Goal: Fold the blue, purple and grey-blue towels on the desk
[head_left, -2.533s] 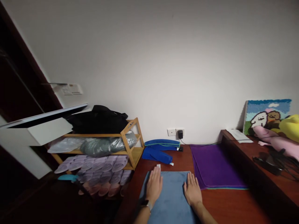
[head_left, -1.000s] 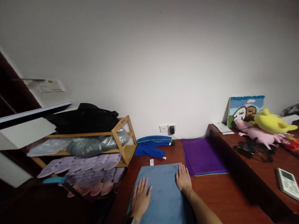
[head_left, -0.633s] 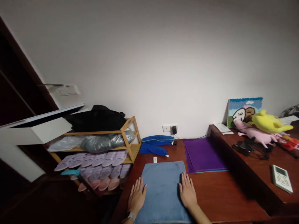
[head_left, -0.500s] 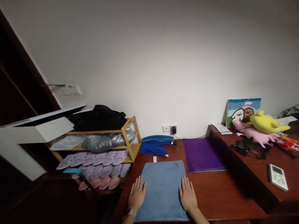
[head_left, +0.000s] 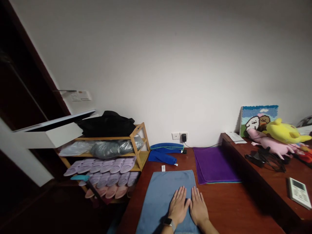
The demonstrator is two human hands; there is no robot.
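Note:
A grey-blue towel lies spread flat on the wooden table, its near edge running out of view. My left hand rests palm down on the towel, right of its middle, fingers stretched out. Beside it, my right hand lies flat over the towel's right edge, fingers extended, the thumbs close together. Neither hand grips anything. A white tag sits just past the towel's far edge. Behind that are folded blue cloths, and a purple cloth lies to the far right.
The table meets a raised desk section on the right, with plush toys, cables and a white calculator-like device. A wooden shoe rack with slippers stands left. A black adapter is plugged into the wall.
My left hand has moved right across the towel, from its left edge to beside my right hand. My right hand stays at the right edge. The view has shifted slightly.

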